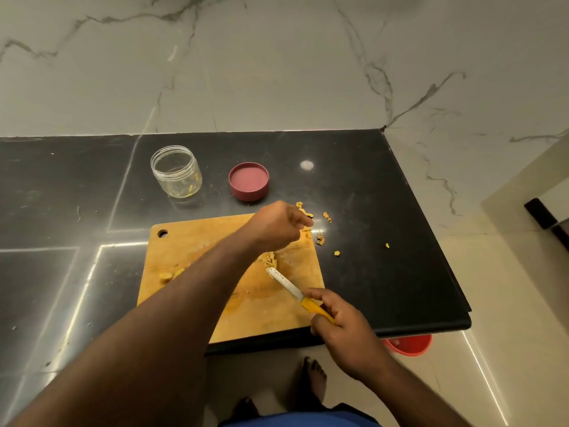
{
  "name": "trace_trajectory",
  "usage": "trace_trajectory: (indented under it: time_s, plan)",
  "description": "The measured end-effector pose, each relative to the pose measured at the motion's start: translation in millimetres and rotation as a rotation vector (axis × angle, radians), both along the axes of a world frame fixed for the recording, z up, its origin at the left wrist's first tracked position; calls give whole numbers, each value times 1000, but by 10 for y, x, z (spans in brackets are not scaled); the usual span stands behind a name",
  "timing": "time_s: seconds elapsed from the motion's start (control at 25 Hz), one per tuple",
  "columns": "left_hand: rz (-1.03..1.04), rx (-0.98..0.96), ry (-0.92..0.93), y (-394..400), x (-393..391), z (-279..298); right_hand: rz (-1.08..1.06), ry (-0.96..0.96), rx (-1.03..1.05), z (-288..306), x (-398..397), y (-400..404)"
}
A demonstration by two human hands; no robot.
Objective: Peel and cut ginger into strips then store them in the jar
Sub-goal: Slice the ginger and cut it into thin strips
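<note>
Left hand: the left hand (278,226) reached across to the far right corner of the board, fingers curled with tips pinched together; whether it held a scrap could not be told.
Right hand: the right hand (341,328) gripped the small yellow-handled knife with a white blade (295,292), tip pointing at the strips.
Ginger strips: a little heap of pale cut ginger strips (270,258) lay mid-board, partly hidden under the left wrist.
Board: rectangular wooden cutting board (197,241), with 2 or so ginger chunks (169,275) near its left edge.
Peelings: brownish ginger peel scraps (321,238) scattered just right of the board on the black stone counter (385,195).
Jar: open clear plastic jar (176,171), far left, a few slivers inside; round maroon lid (248,180) beside it.
Handling: strips probably light, damp, clingy; best pinched as a bunch or scooped on the blade.
</note>
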State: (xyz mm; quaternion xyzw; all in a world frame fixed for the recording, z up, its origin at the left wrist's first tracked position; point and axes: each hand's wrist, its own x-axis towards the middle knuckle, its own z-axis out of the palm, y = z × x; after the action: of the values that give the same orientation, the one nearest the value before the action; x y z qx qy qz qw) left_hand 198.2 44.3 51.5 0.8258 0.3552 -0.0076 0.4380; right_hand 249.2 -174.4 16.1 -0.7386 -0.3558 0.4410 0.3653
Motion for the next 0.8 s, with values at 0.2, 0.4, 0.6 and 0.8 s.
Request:
trace_trajectory:
  time_s: [0.2,0.4,0.6,0.8]
  plan:
    - [276,30,-55,98,-345,9,-124,216,89,57,73,38]
    - [450,-498,-118,-31,-673,-64,-185,422,183,140,27,118]
    - [566,-658,-259,-75,-845,-52,-203,457,211,138,-66,163]
    - [559,-357,-229,12,-999,-114,-231,427,228,137,-55,221]
